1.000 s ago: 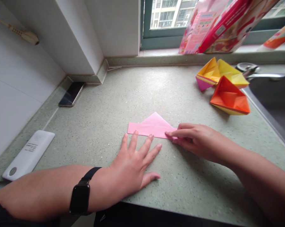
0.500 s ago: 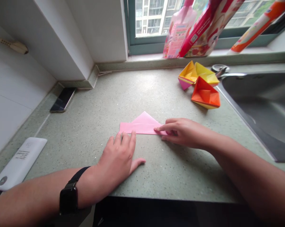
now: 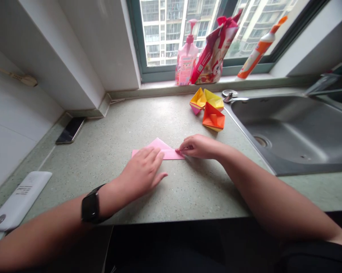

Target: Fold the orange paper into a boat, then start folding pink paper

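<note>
A folded pink paper (image 3: 163, 148) lies flat on the speckled green counter (image 3: 148, 117), with a triangular peak pointing away from me. My left hand (image 3: 144, 171) rests palm down, fingers stretched out over the paper's near left part. A black watch sits on that wrist. My right hand (image 3: 197, 146) has its fingers curled together, pinching the paper's right end against the counter.
Folded paper shapes, yellow (image 3: 206, 99) and orange (image 3: 213, 118), sit behind the hands by a steel sink (image 3: 295, 132). A pink pump bottle (image 3: 186, 60), a red pouch (image 3: 212, 53) and an orange bottle (image 3: 257, 49) stand on the sill. A phone (image 3: 70, 130) and a white power bank (image 3: 17, 201) lie at left.
My left hand slid forward onto the pink paper, fingers drawn closer together. My right hand curled into a pinch on the paper's right end. The view lifted, showing more window and sink.
</note>
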